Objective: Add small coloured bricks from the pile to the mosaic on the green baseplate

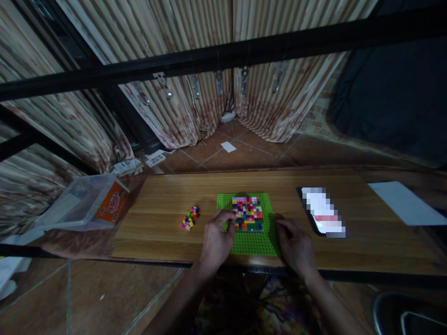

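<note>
The thumb and forefinger (pixel 228 216) of the left hand (pixel 217 237) are bent close together over the left part of the green baseplate (pixel 256 244), at the left side of the brick mosaic (pixel 247 214); whether a brick is clamped between them, I cannot tell. The right hand (pixel 297 246) is curled at the baseplate's right edge, its thumb near the bent forefinger, and again I cannot tell whether the tips meet or hold anything. The mosaic, a close-packed square of small bricks in red, white, yellow, pink, orange, blue and green, sits on the upper middle of the baseplate, with bare green studs showing in front of it and to its right. Left of the baseplate, beyond the left hand, lies a small heap of loose bricks (pixel 189 219) in mixed colours. To its right, past the right hand, a phone (pixel 323 211) lies slanted, its screen blurred out. All these rest on a wooden tabletop (pixel 157 193). Farther right of the baseplate is a white sheet (pixel 405 204); far to its left stands a clear plastic box (pixel 82 200) with an orange label (pixel 112 203). Beyond the baseplate, striped curtains (pixel 195 32) hang behind a dark bar (pixel 209 61).
</note>
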A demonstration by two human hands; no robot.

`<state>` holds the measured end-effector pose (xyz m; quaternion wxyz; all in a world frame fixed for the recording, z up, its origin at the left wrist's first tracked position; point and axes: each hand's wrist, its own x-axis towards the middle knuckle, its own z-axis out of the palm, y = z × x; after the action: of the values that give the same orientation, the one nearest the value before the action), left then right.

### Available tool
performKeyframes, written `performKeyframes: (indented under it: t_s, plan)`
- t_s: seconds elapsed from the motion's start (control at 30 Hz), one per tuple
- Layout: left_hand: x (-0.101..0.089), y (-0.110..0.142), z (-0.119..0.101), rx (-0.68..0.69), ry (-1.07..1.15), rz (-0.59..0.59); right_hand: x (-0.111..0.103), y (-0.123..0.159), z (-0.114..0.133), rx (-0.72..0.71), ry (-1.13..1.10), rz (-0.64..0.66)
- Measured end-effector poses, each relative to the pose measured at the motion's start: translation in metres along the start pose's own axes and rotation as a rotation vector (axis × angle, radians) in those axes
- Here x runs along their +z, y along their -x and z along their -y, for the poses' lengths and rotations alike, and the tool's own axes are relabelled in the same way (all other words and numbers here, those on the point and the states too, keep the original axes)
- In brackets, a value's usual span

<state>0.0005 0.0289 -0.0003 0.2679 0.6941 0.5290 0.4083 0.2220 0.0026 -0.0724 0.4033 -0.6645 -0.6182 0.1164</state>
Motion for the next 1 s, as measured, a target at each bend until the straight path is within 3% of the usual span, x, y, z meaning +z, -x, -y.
performKeyframes:
  t_s: [0.33,0.6,1.0]
  plan:
    - [-0.0019,0.0039,0.0041,-0.017,-0.047,-0.001,-0.0009,0.0000,0.0003,-0.018,0.021,-0.003]
    - [0.0019,0.0056,0.0109,-0.121,-0.010,-0.078,0.0001,-0.0001,-0.0008,-0.017,0.022,-0.005]
    - [-0.0009,0.0054,0.0071,-0.013,0.035,-0.046,-0.0006,0.0003,0.0007,-0.009,0.008,-0.009]
